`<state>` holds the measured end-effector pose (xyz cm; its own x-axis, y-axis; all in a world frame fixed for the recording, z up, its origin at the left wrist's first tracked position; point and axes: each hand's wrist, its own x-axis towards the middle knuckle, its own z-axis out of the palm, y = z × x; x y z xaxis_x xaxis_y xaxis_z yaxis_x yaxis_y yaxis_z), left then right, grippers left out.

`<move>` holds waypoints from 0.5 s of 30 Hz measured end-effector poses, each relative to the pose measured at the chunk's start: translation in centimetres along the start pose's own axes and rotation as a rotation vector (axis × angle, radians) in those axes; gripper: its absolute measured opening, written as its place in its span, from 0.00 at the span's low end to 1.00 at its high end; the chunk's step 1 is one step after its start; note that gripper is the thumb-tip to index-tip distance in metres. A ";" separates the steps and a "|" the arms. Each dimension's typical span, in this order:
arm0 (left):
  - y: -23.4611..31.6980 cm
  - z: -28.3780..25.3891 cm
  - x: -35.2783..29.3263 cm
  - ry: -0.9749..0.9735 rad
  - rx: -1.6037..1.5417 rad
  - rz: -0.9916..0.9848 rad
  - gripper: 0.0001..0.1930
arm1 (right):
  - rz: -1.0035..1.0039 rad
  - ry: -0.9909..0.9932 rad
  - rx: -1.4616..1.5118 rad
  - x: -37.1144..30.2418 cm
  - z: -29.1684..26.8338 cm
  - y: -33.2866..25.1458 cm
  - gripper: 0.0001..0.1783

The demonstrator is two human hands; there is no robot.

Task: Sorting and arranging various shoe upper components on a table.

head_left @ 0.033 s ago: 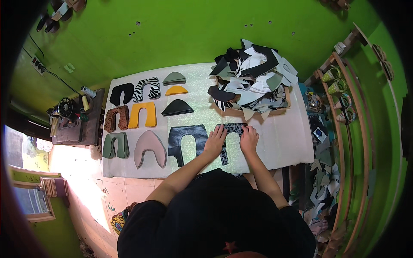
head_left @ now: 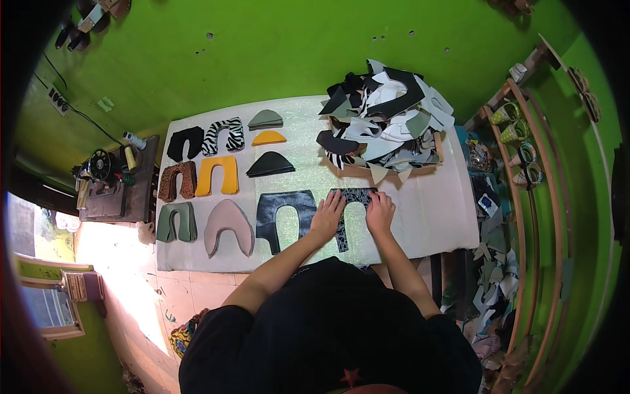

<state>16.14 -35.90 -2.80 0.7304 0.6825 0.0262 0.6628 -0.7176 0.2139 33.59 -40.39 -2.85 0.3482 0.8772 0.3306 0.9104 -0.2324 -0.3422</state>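
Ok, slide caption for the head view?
Left hand and right hand on a patterned dark U-shaped piece, a heap of scraps beyond.

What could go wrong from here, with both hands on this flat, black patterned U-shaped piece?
The left hand sits close beside the glossy plain-black U-shaped piece, so it might nudge that one askew. The black patterned U-shaped piece might also shift or crease if the two hands press unevenly. Black, white and grey-green scraps heap above the tan box, so some could slide onto the table.
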 end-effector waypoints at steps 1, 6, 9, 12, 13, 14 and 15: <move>-0.1 -0.1 -0.1 -0.001 0.001 0.002 0.26 | 0.002 0.000 0.000 -0.1 -0.1 0.1 0.15; -0.7 -1.3 0.2 -0.007 -0.132 0.044 0.32 | 0.001 0.054 0.083 -0.5 -1.1 -0.4 0.14; -2.0 -3.4 1.8 -0.081 -0.692 -0.114 0.29 | 0.016 0.116 0.136 -0.9 -2.1 -1.8 0.11; -3.9 -2.2 3.9 0.323 -1.093 -0.356 0.24 | -0.045 0.170 0.233 0.5 -3.5 -4.0 0.10; -4.4 -2.5 5.0 0.453 -1.269 -0.399 0.25 | -0.065 0.200 0.237 1.4 -4.1 -4.7 0.08; -5.2 -2.8 5.8 0.460 -1.267 -0.399 0.25 | -0.070 0.202 0.239 2.4 -4.6 -5.3 0.08; -4.9 -4.5 7.0 0.388 -1.546 -0.566 0.26 | -0.076 0.250 0.244 3.4 -5.0 -5.0 0.08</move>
<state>17.30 -26.95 0.68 0.2389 0.9476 -0.2119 -0.1339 0.2483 0.9594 31.32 -38.34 4.38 0.3526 0.7513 0.5578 0.8661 -0.0364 -0.4985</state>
